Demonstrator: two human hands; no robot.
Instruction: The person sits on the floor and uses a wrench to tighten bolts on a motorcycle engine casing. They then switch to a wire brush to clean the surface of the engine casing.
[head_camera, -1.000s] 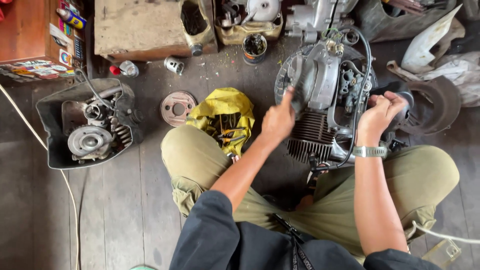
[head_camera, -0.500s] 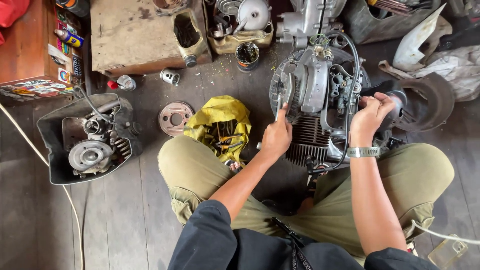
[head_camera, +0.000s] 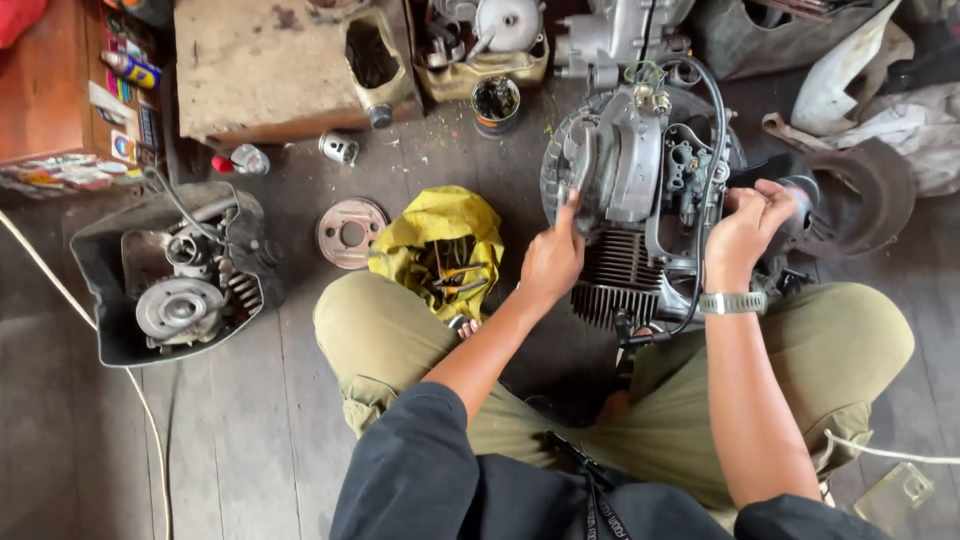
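Gripping the engine's (head_camera: 640, 200) left cover, the left hand (head_camera: 552, 262) curls its fingers at nine o'clock of the block; the right hand (head_camera: 745, 228) clasps a dark rubber part (head_camera: 800, 205) at three o'clock. Yellow bag (head_camera: 440, 225) holds pliers; black tub (head_camera: 110, 290), far at nine o'clock, holds metal engine parts.

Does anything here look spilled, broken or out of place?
Nothing looks spilled. The engine sits partly stripped between the person's knees, left hand and right hand on it. Loose parts lie about the floor: a metal disc, a small cylinder.
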